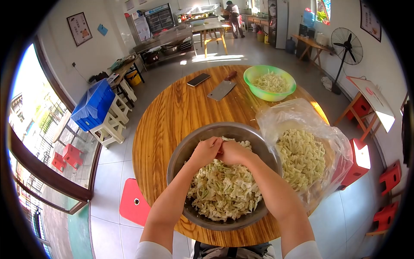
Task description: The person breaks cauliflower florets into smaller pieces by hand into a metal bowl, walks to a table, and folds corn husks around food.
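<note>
A large steel bowl [177, 149] on the round wooden table is heaped with shredded pale green cabbage [224, 190]. Over the bowl's far part, my left hand [208, 151] and my right hand [234, 152] press together, fingers closed. Whatever lies between them is hidden from view. To the right, a clear plastic bag [276, 114] lies spread open with more pale green shreds [302, 159] on it. A green plastic bowl [251, 86] at the table's far right holds a smaller heap of shreds [271, 81].
A cleaver [221, 90] and a phone [199, 79] lie on the table [151, 129] beyond the bowl. Red stools [134, 203] stand around it. White stools [110, 129] and a blue-covered stack [91, 105] are at left, a fan [346, 45] at right. Another person [234, 19] is far back.
</note>
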A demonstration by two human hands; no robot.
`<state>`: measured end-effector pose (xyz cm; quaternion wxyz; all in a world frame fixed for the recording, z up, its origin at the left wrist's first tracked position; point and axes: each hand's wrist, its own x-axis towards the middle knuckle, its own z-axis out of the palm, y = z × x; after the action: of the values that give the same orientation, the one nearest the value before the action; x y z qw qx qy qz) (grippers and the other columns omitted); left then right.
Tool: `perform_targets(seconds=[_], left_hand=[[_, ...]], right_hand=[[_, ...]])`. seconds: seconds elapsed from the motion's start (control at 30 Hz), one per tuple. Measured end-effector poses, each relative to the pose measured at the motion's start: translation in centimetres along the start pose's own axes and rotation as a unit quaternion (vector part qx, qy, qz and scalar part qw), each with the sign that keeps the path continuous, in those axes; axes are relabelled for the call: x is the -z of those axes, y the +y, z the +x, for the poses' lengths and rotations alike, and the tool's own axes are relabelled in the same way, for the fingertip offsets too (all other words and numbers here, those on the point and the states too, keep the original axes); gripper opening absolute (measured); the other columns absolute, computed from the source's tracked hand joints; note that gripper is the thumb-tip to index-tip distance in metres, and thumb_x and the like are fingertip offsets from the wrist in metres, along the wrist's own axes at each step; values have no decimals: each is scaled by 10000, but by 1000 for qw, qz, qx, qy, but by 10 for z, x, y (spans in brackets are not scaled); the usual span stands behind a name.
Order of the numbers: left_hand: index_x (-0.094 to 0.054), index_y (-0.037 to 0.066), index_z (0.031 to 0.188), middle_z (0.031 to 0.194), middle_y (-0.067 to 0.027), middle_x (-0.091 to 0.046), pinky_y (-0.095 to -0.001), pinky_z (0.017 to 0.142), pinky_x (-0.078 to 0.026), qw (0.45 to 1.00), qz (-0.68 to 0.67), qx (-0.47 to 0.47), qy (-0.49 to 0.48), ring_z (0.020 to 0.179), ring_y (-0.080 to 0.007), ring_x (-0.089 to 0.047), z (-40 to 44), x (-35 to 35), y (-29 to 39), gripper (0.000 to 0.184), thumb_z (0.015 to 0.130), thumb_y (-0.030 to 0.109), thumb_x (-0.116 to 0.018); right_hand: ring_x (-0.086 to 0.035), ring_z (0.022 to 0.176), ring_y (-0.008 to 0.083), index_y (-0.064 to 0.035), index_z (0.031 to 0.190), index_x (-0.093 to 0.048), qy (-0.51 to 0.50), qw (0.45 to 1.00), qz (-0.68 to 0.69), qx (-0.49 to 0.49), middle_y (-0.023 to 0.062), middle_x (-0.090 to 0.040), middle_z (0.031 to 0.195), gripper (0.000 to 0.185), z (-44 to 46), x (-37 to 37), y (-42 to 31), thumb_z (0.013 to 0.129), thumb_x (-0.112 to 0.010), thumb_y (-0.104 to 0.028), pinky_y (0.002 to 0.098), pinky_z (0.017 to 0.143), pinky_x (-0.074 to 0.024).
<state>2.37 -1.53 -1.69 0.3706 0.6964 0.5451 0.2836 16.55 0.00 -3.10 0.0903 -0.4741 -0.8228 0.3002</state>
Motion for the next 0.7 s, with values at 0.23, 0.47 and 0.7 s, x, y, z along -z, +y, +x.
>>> perform_targets(seconds=[0.23,0.47,0.7], left_hand=[[-590,26,968,834,-120,-647,-349,726,-468,1000,18,20,-1,780,-256,-620,-6,2,12,341,934,313,-409],[-591,29,992,856,-131,-643,-352,736,-465,999,48,22,-12,802,-274,-612,-8,5,20,351,934,315,-396],[-588,29,999,869,-144,-640,-362,725,-462,998,59,-2,-20,803,-288,-608,3,-1,-2,349,932,313,-398]], right_hand=[[-588,835,333,-51,921,-635,2,1000,8,-28,156,-632,913,208,7,-9,8,833,-569,-227,384,721,-467],[-584,830,338,-43,917,-630,4,1000,6,-21,157,-630,911,202,9,-11,10,834,-571,-218,388,717,-466],[-581,821,342,-32,918,-621,-2,1000,12,-25,171,-625,895,225,10,-12,13,839,-571,-237,391,716,-461]])
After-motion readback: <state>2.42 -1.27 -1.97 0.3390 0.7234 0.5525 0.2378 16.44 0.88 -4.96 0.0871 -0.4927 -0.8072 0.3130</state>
